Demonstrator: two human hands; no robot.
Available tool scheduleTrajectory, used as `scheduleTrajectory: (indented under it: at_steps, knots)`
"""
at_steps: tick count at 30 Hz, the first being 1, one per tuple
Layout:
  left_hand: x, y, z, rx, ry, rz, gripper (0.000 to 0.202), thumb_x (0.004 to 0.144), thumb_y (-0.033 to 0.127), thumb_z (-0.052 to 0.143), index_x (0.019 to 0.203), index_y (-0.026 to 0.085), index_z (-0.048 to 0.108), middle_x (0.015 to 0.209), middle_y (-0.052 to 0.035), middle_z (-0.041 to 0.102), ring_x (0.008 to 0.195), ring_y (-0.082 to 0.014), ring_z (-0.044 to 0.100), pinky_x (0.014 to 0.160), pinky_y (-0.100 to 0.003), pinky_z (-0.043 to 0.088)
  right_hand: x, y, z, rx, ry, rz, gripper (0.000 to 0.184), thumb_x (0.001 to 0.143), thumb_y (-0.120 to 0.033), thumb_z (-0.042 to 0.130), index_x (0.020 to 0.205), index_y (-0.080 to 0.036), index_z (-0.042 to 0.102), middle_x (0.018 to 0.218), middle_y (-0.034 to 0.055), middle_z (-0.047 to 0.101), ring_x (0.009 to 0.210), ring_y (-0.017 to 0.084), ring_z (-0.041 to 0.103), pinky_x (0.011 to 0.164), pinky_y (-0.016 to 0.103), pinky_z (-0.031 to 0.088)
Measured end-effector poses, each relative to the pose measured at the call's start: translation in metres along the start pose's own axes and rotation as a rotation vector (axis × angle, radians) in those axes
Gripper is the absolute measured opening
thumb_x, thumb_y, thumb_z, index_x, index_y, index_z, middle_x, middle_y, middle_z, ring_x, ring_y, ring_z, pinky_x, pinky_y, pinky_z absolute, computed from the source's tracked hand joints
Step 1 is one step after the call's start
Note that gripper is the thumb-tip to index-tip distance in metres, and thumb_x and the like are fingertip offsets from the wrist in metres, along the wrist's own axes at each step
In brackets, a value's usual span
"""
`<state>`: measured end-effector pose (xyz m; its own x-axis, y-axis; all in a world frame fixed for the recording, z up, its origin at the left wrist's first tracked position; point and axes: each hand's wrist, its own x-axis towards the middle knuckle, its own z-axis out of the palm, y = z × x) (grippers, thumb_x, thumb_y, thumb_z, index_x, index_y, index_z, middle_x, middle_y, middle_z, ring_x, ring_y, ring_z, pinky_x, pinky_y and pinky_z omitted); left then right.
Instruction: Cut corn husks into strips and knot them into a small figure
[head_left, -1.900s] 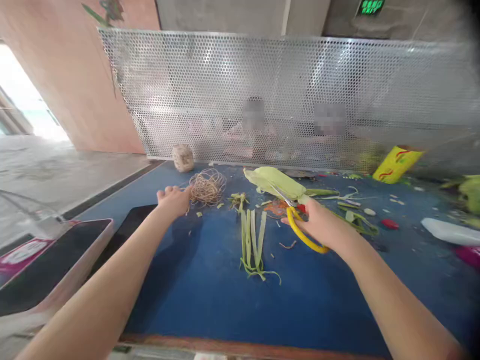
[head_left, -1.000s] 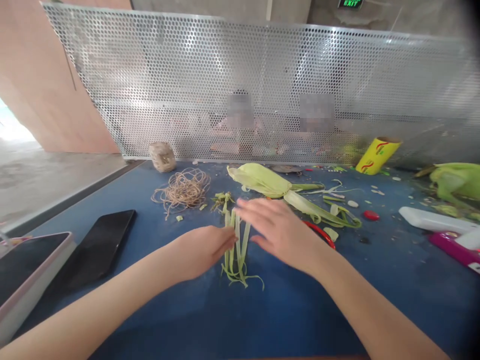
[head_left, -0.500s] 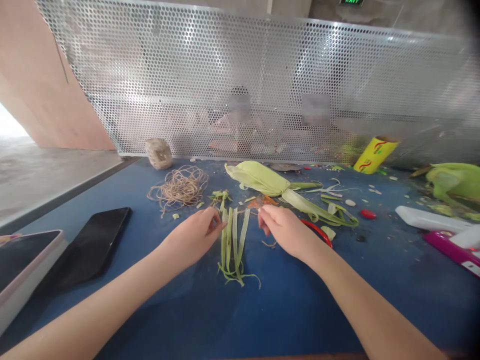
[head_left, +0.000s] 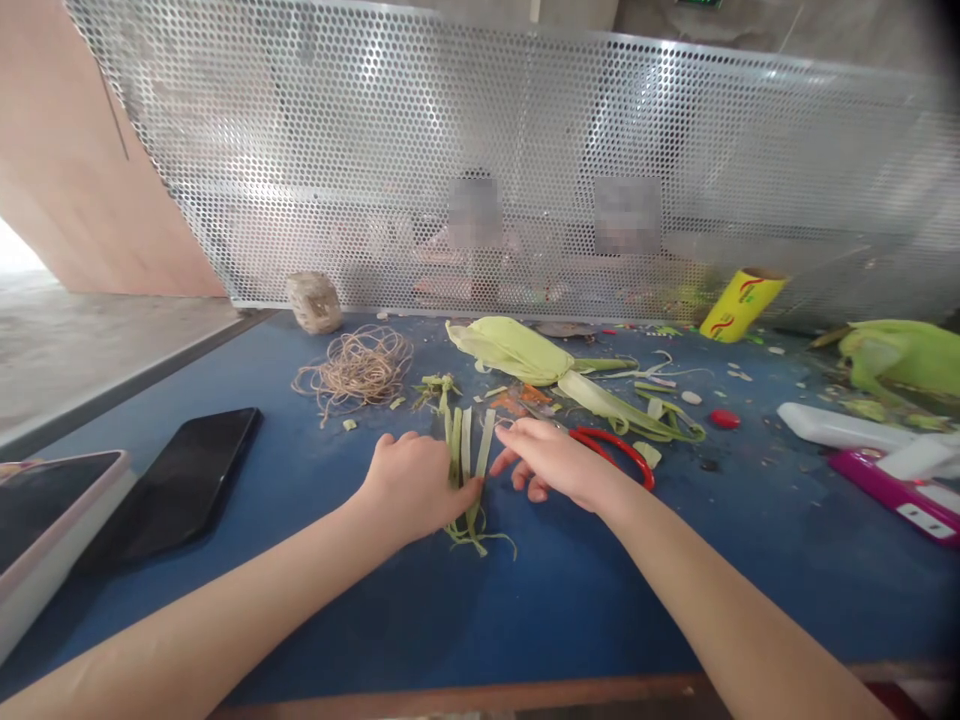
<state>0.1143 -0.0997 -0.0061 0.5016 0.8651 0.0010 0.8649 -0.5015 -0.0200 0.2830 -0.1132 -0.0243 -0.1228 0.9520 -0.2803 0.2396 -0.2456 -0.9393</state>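
Several thin green husk strips (head_left: 466, 440) lie side by side on the blue table (head_left: 525, 610). My left hand (head_left: 411, 485) rests on their lower part, fingers curled down over them. My right hand (head_left: 551, 462) is just right of the strips, index finger touching the rightmost one, the other fingers bent. Red-handled scissors (head_left: 619, 450) lie beside my right wrist. A pale green corn husk (head_left: 517, 352) lies farther back.
A tangle of twine (head_left: 358, 367) and a twine ball (head_left: 313, 301) sit back left. A black phone (head_left: 180, 485) and a tablet (head_left: 41, 520) lie at left. A yellow roll (head_left: 739, 305), white and pink items (head_left: 892, 460) are at right. Perforated metal screen (head_left: 525, 170) behind.
My right hand put down the scissors and both hands came together on the strips. Since half a second ago my left hand slid down onto the strips' lower part.
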Motion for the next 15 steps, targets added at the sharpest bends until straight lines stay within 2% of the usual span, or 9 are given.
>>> scheduleTrajectory:
  at_steps: [4, 8, 11, 13, 15]
  knots:
    - [0.001, 0.006, 0.003, 0.040, 0.007, 0.022, 0.034, 0.075, 0.039, 0.043, 0.064, 0.013, 0.063, 0.071, -0.0168, 0.066, 0.078, -0.0361, 0.060, 0.069, -0.048, 0.041, 0.001, -0.003, -0.001, 0.040, 0.025, -0.007, 0.026, 0.083, -0.042, 0.048, 0.072, -0.019, 0.042, 0.079, 0.0056, 0.065, 0.046, 0.008, 0.050, 0.033, 0.015, 0.033]
    - [0.002, 0.011, 0.002, 0.068, 0.011, 0.040, 0.032, 0.074, 0.034, 0.042, 0.066, 0.012, 0.064, 0.072, -0.0171, 0.066, 0.079, -0.0358, 0.060, 0.069, -0.047, 0.040, 0.001, -0.013, -0.005, 0.102, 0.157, -0.032, 0.022, 0.085, -0.033, 0.046, 0.071, -0.020, 0.035, 0.087, 0.0068, 0.062, 0.053, 0.008, 0.053, 0.036, 0.016, 0.036]
    - [0.004, 0.014, 0.000, 0.076, 0.008, 0.050, 0.044, 0.080, 0.041, 0.034, 0.064, 0.013, 0.063, 0.070, -0.0165, 0.066, 0.077, -0.0347, 0.060, 0.069, -0.047, 0.039, 0.003, -0.017, -0.009, 0.141, 0.244, -0.044, 0.021, 0.085, -0.030, 0.045, 0.071, -0.021, 0.031, 0.094, 0.0073, 0.060, 0.060, 0.009, 0.056, 0.039, 0.017, 0.040]
    - [0.006, 0.015, 0.000, 0.081, 0.003, 0.045, 0.052, 0.081, 0.049, 0.031, 0.064, 0.012, 0.064, 0.069, -0.0171, 0.066, 0.076, -0.0355, 0.060, 0.069, -0.048, 0.039, 0.004, -0.018, -0.012, 0.153, 0.260, -0.041, 0.022, 0.084, -0.029, 0.045, 0.070, -0.021, 0.031, 0.095, 0.0073, 0.059, 0.061, 0.010, 0.057, 0.039, 0.017, 0.041]
    - [0.009, 0.017, 0.000, 0.090, -0.005, 0.034, 0.052, 0.079, 0.050, 0.034, 0.066, 0.011, 0.065, 0.070, -0.0185, 0.067, 0.078, -0.0373, 0.059, 0.070, -0.049, 0.038, 0.005, -0.018, -0.013, 0.153, 0.261, -0.042, 0.021, 0.083, -0.029, 0.046, 0.070, -0.021, 0.031, 0.093, 0.0070, 0.059, 0.060, 0.010, 0.057, 0.038, 0.017, 0.040]
